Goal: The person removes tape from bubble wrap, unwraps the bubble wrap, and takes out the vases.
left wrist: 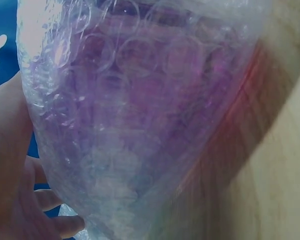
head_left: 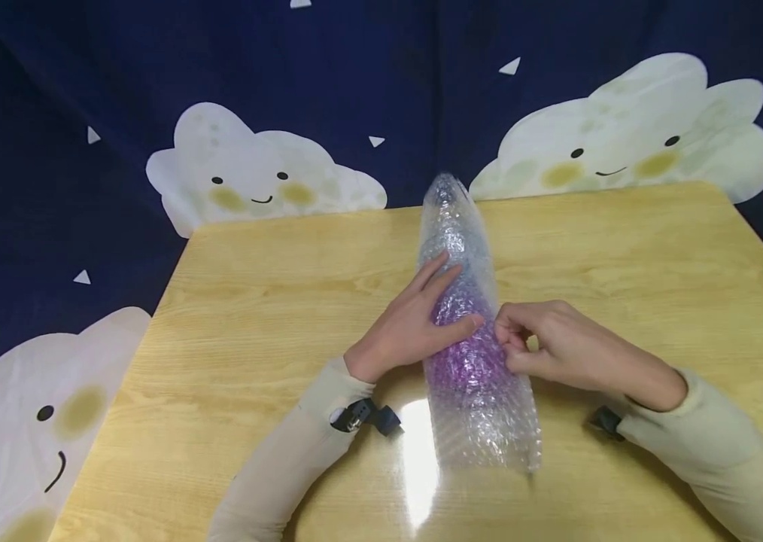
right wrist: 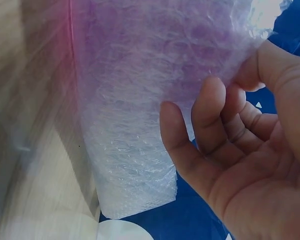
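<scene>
A long bundle of clear bubble wrap [head_left: 483, 440] lies on the table, narrow at its far end and wider at the near one. Something purple [head_left: 466, 365] shows through its layers; its kind cannot be told. Across the upper left side of the bundle rests my left hand [head_left: 411, 320], fingers straight and thumb stretched over the purple part. My right hand [head_left: 560, 346] pinches the right edge of the wrap between thumb and forefinger. In the right wrist view the other fingers [right wrist: 210, 117] are bent beside the wrap [right wrist: 135, 150].
The wood-grain table [head_left: 273, 301] carries the bundle, whose far tip reaches the back edge. Behind hangs a dark blue cloth [head_left: 354, 68] with smiling clouds [head_left: 253, 162]. Dark straps [head_left: 361, 416] sit at the sleeve cuffs.
</scene>
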`<action>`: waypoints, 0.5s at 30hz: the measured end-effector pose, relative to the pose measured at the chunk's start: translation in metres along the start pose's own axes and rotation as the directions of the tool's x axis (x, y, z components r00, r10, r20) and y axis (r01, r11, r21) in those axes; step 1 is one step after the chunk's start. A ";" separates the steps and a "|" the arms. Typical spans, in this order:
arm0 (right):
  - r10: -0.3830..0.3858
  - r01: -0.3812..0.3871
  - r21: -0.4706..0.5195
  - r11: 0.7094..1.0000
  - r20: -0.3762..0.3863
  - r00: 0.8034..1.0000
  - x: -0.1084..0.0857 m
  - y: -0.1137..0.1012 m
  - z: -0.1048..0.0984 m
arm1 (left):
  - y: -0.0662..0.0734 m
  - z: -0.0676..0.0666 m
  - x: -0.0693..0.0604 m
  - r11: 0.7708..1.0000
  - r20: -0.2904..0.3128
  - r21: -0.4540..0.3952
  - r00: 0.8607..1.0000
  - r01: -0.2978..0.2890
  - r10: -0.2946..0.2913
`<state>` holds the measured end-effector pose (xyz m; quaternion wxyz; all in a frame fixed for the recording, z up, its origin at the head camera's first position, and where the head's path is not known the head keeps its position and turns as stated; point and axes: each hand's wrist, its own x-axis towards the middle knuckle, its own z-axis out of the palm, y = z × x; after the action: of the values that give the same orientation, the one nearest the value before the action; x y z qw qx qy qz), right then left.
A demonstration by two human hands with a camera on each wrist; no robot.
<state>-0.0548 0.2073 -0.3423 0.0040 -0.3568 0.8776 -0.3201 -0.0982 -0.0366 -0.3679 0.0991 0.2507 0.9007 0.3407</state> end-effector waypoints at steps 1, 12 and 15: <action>0.000 0.000 0.000 1.000 0.002 1.000 0.001 0.001 0.000 | 0.000 0.000 0.001 1.000 0.000 0.000 1.000 -0.001 0.001; 0.000 0.000 0.006 1.000 0.004 1.000 0.009 0.007 -0.003 | -0.005 -0.001 0.010 1.000 -0.008 -0.001 1.000 0.007 -0.007; 0.017 -0.017 0.005 1.000 -0.004 1.000 0.011 0.007 -0.002 | -0.007 -0.002 0.012 1.000 -0.009 -0.010 1.000 0.014 -0.014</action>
<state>-0.0685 0.2056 -0.3421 0.0056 -0.3485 0.8799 -0.3230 -0.1116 -0.0364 -0.3714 0.0987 0.2425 0.9011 0.3457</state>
